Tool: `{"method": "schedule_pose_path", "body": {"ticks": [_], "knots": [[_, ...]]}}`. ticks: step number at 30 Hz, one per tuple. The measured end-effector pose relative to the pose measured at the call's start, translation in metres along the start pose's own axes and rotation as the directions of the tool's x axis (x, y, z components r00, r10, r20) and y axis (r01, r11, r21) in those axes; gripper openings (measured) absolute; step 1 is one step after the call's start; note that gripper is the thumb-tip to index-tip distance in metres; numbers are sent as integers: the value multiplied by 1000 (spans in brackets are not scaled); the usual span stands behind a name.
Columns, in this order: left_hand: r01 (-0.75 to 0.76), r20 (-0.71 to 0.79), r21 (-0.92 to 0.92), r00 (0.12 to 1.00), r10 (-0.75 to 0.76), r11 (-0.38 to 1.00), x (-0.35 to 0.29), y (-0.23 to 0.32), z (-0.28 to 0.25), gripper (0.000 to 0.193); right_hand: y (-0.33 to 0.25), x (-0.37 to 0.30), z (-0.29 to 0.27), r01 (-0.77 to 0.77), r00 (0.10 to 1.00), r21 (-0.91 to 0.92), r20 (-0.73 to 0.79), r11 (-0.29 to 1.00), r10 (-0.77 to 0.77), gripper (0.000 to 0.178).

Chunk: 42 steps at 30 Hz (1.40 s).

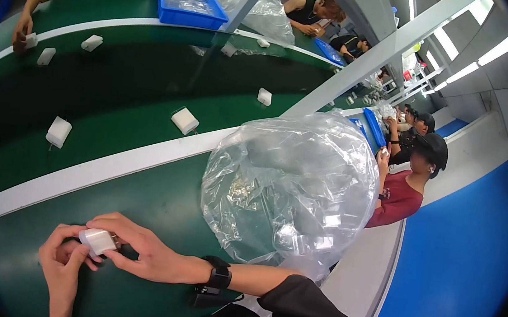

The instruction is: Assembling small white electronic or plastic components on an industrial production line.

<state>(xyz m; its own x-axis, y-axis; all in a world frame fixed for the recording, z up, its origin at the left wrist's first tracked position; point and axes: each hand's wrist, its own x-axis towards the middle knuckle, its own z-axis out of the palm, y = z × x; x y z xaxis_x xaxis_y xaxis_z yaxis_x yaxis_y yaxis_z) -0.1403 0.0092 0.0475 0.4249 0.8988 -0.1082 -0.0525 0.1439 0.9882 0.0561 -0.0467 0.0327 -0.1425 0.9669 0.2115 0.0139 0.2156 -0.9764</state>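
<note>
A white plug-in charger (97,241) with metal prongs sits between my two hands, above the green worktop at the lower left. My left hand (62,256) grips its left end between thumb and fingers. From the other side my right hand (140,250), with a black band on the wrist, has its thumb and fingers around the prong end. Beyond the white rail, several similar white chargers lie on the dark green conveyor belt, among them one charger (185,120) by the rail and another charger (58,132) farther left.
A large clear plastic bag (287,193) stands on the worktop right of my hands. The white rail (103,163) divides worktop and belt. Across the belt are a blue tray (192,17) of clear wrappers and a co-worker's hand (23,32) at a charger. A slanted grey post (372,59) rises behind the bag.
</note>
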Motion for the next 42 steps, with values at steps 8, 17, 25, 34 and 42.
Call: {"method": "schedule_pose_path", "body": {"ticks": [8, 17, 25, 34, 42], "knots": [[-50, -57, 35, 997, 52, 998, -13, 1, -5, 19, -3, 1, 5, -78, 996, -84, -37, 993, 75, 26], [-151, 49, 22, 987, 150, 988, -3, -4, -9, 13, -2, 4, 2, 140, 981, -400, -65, 906, -181, 26], [-92, 88, 57, 992, 87, 994, -4, -5, -14, 9, 3, 5, 5, 109, 989, -360, -52, 926, -137, 25], [-106, 168, -15, 980, 107, 994, -4, -5, -23, 14, -1, 7, 3, 92, 995, -298, 57, 950, -79, 20], [203, 383, -148, 914, -133, 968, -7, 11, -17, 60, 4, 5, 3, -199, 980, 310, 81, 930, 183, 69]]}}
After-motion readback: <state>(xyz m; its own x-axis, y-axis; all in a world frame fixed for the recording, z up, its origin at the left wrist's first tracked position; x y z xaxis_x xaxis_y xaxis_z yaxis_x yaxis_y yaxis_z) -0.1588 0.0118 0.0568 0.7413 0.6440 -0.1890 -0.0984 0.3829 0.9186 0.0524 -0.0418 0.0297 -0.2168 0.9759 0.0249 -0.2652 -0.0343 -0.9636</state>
